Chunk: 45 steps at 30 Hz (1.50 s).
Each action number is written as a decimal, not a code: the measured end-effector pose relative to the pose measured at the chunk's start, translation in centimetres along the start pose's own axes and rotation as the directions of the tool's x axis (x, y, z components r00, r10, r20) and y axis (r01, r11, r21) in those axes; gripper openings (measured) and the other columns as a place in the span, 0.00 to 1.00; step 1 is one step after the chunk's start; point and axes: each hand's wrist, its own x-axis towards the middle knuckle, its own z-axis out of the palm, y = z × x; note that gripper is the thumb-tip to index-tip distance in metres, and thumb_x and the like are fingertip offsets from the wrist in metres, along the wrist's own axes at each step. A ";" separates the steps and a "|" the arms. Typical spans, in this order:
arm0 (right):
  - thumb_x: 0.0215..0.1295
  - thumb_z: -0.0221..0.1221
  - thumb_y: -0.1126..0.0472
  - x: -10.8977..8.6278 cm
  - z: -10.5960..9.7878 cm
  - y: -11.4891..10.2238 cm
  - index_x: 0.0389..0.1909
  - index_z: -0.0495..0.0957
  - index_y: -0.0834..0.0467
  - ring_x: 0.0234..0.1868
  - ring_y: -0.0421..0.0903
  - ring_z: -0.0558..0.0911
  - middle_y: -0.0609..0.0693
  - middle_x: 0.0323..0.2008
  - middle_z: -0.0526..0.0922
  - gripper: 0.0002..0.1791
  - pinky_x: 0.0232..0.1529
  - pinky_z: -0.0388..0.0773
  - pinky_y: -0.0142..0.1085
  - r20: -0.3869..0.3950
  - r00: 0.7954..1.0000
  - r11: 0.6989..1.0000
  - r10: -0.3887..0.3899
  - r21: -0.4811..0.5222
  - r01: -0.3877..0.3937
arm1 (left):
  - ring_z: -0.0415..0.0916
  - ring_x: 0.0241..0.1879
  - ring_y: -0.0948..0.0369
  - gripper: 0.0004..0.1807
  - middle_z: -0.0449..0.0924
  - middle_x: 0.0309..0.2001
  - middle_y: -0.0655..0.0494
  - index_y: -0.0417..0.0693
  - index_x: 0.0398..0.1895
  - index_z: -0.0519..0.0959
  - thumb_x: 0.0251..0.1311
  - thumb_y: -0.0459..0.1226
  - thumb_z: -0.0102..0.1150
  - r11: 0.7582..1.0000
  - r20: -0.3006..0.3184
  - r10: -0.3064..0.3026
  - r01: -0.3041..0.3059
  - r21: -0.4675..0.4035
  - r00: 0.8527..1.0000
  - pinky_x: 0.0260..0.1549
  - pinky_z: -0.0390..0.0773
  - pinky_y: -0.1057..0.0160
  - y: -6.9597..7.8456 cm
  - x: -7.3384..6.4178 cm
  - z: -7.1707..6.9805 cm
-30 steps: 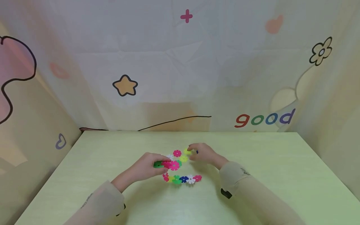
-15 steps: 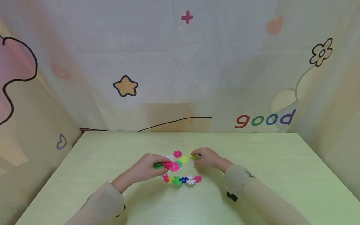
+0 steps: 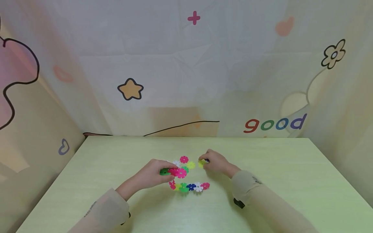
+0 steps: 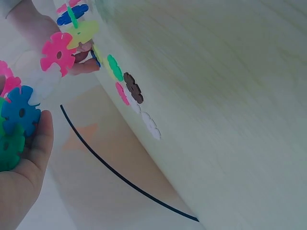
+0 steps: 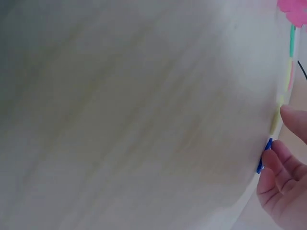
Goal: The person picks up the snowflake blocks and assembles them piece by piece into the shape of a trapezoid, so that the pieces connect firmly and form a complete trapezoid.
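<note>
- We have the left hand point(image 3: 152, 173) gripping one end of the chain point(image 3: 183, 187); thumb and fingers curled round its green disc point(image 3: 164, 171) and pink link, seen from the head view.
- Chain: flower discs linked edge to edge, mid-table between the left and right edges. It bends from the left hand toward the near edge, then runs toward the right edge; we read green, blue, white and pink along that run.
- Whether that run touches the table point(image 3: 96, 155), we can't tell.
- Right hand point(image 3: 217, 161), right of the chain and nearer the far edge: fingers curled on a blue disc point(image 5: 265, 155), clearest to us from the right wrist.
- Its thumb and index sit right at a yellow disc point(image 3: 201, 163); firm pinch or just touching, we can't tell.
- Between the hands, toward the far edge, we see more discs on the table: pink disc point(image 3: 184, 159) farthest, white disc point(image 3: 176, 163) left of it, second yellow disc point(image 3: 190, 165) to its right.
- Both arms in pale sleeves point(image 3: 106, 208), coming in from the near edge.
- Behind the far edge we get a printed cloth point(image 3: 163, 38): star point(image 3: 130, 89), "good" lettering point(image 3: 275, 123).
</note>
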 end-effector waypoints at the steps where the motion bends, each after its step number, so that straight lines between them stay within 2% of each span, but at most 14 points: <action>1: 0.52 0.59 0.65 0.1 0.0 0.0 0.44 0.79 0.55 0.32 0.43 0.68 0.49 0.34 0.72 0.16 0.35 0.68 0.34 -0.001 1.000 1.000 0.002 -0.014 -0.002 | 0.71 0.32 0.63 0.17 0.80 0.41 0.53 0.45 0.47 0.77 0.51 0.36 0.60 1.000 0.000 0.000 0.000 -0.001 1.000 0.25 0.72 0.72 0.0 0.0 0.0; 7: 0.52 0.60 0.63 0.2 0.0 -0.1 0.42 0.80 0.54 0.31 0.43 0.67 0.50 0.32 0.71 0.14 0.33 0.67 0.34 0.018 1.000 0.998 0.010 -0.061 -0.009 | 0.71 0.33 0.63 0.17 0.80 0.41 0.54 0.45 0.46 0.77 0.51 0.37 0.60 1.000 0.001 0.011 -0.011 0.005 1.000 0.26 0.72 0.72 -0.1 0.0 0.1; 14: 0.50 0.63 0.62 0.0 -0.2 -0.4 0.38 0.77 0.53 0.34 0.44 0.70 0.49 0.33 0.71 0.12 0.39 0.71 0.38 0.020 0.999 0.997 0.045 -0.060 -0.044 | 0.68 0.28 0.64 0.16 0.80 0.37 0.56 0.45 0.46 0.78 0.51 0.37 0.60 1.000 0.003 0.018 -0.018 0.007 1.000 0.23 0.71 0.71 -0.2 0.1 0.3; 23: 0.50 0.59 0.71 -0.5 -0.1 -0.2 0.31 0.71 0.55 0.33 0.44 0.71 0.48 0.30 0.75 0.10 0.43 0.73 0.38 0.004 0.998 0.992 0.067 0.107 -0.067 | 0.67 0.26 0.65 0.16 0.80 0.35 0.57 0.46 0.46 0.78 0.51 0.37 0.60 0.999 0.000 0.030 -0.030 0.020 1.000 0.22 0.70 0.71 -0.1 0.1 0.3; 30: 0.50 0.57 0.73 -1.9 -0.9 -0.2 0.30 0.72 0.58 0.30 0.44 0.70 0.49 0.27 0.74 0.09 0.34 0.74 0.34 -0.019 1.000 0.978 -0.010 0.209 0.013 | 0.67 0.25 0.66 0.17 0.80 0.37 0.56 0.46 0.46 0.78 0.51 0.37 0.60 0.999 -0.002 0.034 -0.034 0.023 0.999 0.23 0.70 0.71 0.1 0.1 0.3; 34: 0.52 0.56 0.72 -3.0 -1.6 -0.5 0.32 0.72 0.59 0.29 0.43 0.72 0.50 0.28 0.75 0.08 0.32 0.75 0.32 -0.031 0.999 0.950 -0.039 0.309 0.046 | 0.66 0.23 0.66 0.16 0.80 0.35 0.57 0.45 0.46 0.78 0.51 0.37 0.59 0.999 -0.004 0.040 -0.040 0.025 0.999 0.22 0.69 0.71 0.2 0.2 0.3; 40: 0.55 0.56 0.71 -4.7 -2.3 -1.8 0.34 0.70 0.61 0.27 0.43 0.76 0.53 0.29 0.76 0.07 0.32 0.77 0.31 -0.054 0.993 0.886 -0.104 0.448 0.117 | 0.66 0.23 0.66 0.17 0.80 0.35 0.57 0.45 0.46 0.78 0.51 0.37 0.59 0.999 -0.003 0.028 -0.028 0.017 1.000 0.21 0.69 0.71 0.2 0.2 0.4; 45: 0.55 0.56 0.71 -5.8 -2.4 -3.1 0.34 0.70 0.62 0.29 0.48 0.78 0.54 0.29 0.77 0.07 0.32 0.76 0.30 -0.076 0.988 0.842 -0.136 0.516 0.155 | 0.68 0.26 0.64 0.16 0.80 0.35 0.56 0.45 0.46 0.77 0.52 0.36 0.59 1.000 -0.004 0.022 -0.022 0.001 1.000 0.22 0.70 0.71 0.2 0.2 0.5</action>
